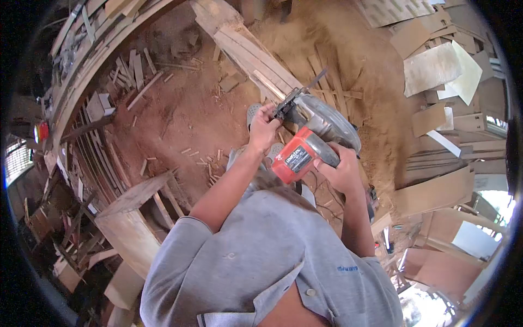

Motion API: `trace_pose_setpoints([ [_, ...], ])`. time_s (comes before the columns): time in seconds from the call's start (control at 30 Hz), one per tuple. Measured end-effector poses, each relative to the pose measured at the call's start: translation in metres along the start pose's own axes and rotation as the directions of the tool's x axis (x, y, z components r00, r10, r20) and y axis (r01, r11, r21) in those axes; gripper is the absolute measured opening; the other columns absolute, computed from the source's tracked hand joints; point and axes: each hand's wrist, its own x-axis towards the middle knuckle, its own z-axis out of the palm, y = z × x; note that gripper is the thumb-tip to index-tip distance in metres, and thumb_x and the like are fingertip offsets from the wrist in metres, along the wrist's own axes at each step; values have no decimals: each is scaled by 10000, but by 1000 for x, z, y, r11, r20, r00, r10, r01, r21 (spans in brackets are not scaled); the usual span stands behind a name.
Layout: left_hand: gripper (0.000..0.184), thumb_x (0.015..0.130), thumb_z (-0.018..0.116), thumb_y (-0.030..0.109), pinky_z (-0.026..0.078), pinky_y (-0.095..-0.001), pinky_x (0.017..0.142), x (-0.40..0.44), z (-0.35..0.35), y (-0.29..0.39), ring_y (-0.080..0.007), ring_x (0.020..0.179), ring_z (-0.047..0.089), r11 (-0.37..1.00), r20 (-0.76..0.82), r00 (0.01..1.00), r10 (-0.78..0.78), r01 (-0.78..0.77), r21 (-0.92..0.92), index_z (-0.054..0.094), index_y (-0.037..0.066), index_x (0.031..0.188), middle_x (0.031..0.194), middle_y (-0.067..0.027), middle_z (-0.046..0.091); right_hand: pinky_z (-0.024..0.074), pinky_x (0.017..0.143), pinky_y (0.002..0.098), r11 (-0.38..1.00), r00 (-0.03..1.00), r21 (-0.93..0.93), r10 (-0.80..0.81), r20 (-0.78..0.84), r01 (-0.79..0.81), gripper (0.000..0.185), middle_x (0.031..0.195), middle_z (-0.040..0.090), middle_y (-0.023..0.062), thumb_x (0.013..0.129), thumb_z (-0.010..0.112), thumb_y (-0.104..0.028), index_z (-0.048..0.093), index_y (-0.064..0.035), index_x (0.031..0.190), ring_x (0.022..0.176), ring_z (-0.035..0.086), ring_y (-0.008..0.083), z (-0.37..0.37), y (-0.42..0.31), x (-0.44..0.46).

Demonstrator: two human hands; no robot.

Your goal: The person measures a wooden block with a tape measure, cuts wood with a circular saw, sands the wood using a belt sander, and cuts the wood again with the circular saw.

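A red and grey circular saw [318, 128] sits at the near end of a long wooden plank [256, 57]. My right hand [340, 169] is wrapped round the saw's rear handle. With its fingers bent, my left hand [265, 128] grips the front edge of the saw's base plate [289, 103], close to the plank. A thin dark strip [317, 77] sticks out from the far side of the base. The blade itself is hidden under the guard and body.
Wood offcuts [131, 71] and sawdust cover the ground. A wooden box-like frame [128, 223] stands at my left, near stacked long strips [95, 144]. Cardboard and board sheets [433, 68] pile up on the right. My shoe [252, 114] shows beside the plank.
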Motion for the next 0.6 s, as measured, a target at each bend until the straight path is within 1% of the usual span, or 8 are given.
trace_pose_setpoints([
  [0.13,569,895,648,-139,546,-254,742,-6,0,0,-113,910,676,996,-17,997,73,-72,60,518,38,1421,1101,-63,713,545,762,340,997,996,43,66,65,-69,270,809,730,84,822,775,-166,742,35,999,783,670,140,-2,-5,1],
  [0.23,534,888,659,-131,545,-265,769,2,-5,-13,-108,879,672,962,41,969,243,-246,115,564,45,1383,1056,-53,719,577,842,379,992,989,28,119,84,-122,425,923,782,198,818,831,-221,747,58,1127,877,766,260,-2,4,1],
  [0.27,474,890,671,-103,536,-263,776,-3,-1,-9,-103,860,662,968,23,971,238,-240,81,610,34,1339,1044,-44,713,570,824,353,988,983,16,153,100,-155,364,898,777,143,837,820,-200,747,54,1087,843,739,207,-5,-5,1],
  [0.37,456,893,676,-77,524,-259,766,1,-7,-14,-96,860,647,930,50,964,261,-265,253,624,27,1334,1058,-42,705,558,800,332,987,986,76,134,102,-142,283,878,761,91,851,800,-160,742,40,1043,831,700,153,-3,-10,-1],
  [0.4,447,893,658,-75,512,-256,752,-7,-2,-2,-94,848,635,929,35,965,259,-259,264,638,25,1328,1045,-40,695,549,790,323,987,981,40,151,124,-157,220,865,741,61,867,780,-133,735,28,1011,832,671,118,-5,-15,0],
  [0.5,465,893,635,-81,509,-256,745,4,-3,-16,-95,831,625,935,67,941,333,-339,106,633,30,1345,1000,-35,689,547,776,321,984,984,100,138,117,-150,216,856,732,56,872,776,-134,733,27,1010,805,665,117,-3,2,1],
  [0.53,482,895,615,-82,509,-258,743,5,-6,-24,-95,833,625,937,69,942,328,-334,102,630,41,1361,968,-33,683,550,730,310,988,990,117,89,106,-101,208,848,720,39,876,776,-130,738,27,1007,780,661,118,0,7,-2],
  [0.6,473,910,623,-86,525,-260,817,-4,-4,-13,-89,925,640,937,75,953,293,-302,175,633,36,1367,1076,-30,701,525,658,293,977,989,174,110,98,-126,199,823,700,26,878,776,-129,741,18,1007,718,634,105,1,10,-3],
])
